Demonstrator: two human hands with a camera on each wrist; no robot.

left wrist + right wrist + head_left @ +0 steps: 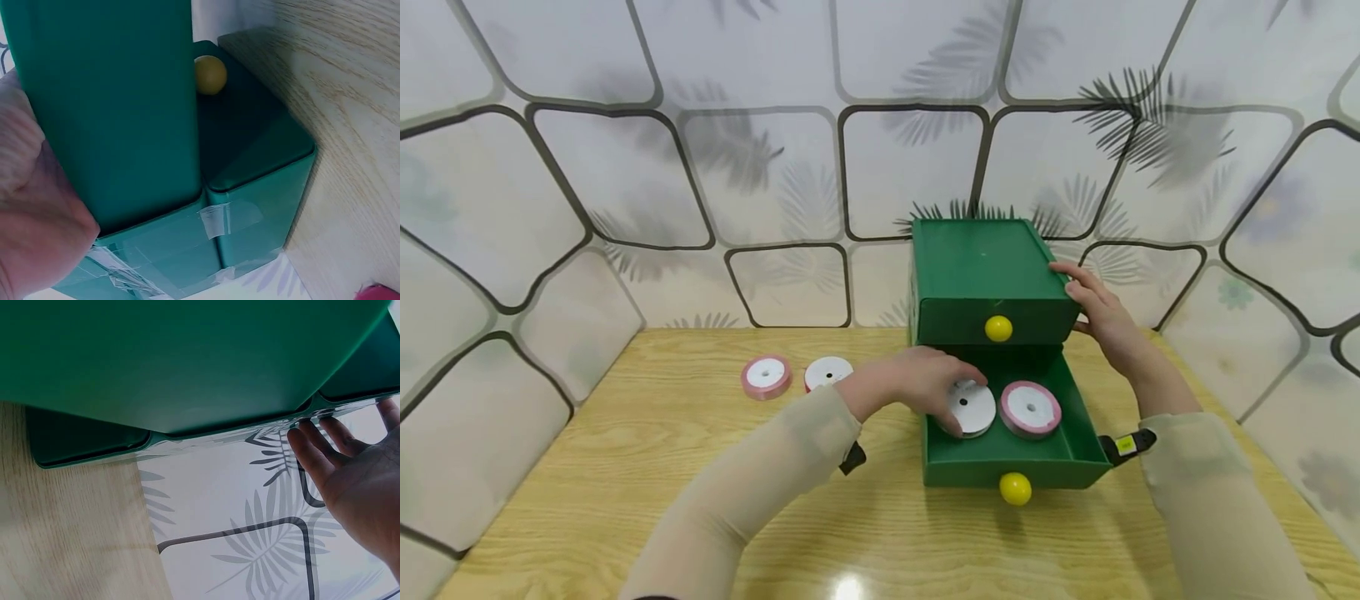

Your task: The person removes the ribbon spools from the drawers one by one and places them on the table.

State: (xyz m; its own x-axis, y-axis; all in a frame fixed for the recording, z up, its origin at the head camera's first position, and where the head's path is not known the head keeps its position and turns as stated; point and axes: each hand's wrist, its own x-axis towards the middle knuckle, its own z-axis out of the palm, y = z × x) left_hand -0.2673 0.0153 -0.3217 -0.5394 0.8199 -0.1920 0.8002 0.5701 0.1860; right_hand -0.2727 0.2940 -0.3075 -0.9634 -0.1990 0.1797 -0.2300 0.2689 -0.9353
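A green two-drawer box [981, 260] stands on the table, its lower drawer [970, 475] pulled out and its upper one closed. Inside the open drawer lie a white ribbon spool [973, 410] and a pink-rimmed ribbon spool [1031, 408], side by side. My left hand [917, 382] reaches over the drawer's left wall, thumb and fingers around the white spool's edge; the left wrist view hides its fingertips behind the drawer wall. My right hand [1103, 321] rests against the box's right side, with its extended fingers [312, 453] touching that side in the right wrist view.
Left of the box, a pink ribbon spool [766, 377] and a white-faced spool [828, 372] lie on the wooden table [625, 467]; my left arm partly covers the latter. Yellow knobs [1015, 489] stick out from the drawers. A patterned wall covering [790, 183] stands behind.
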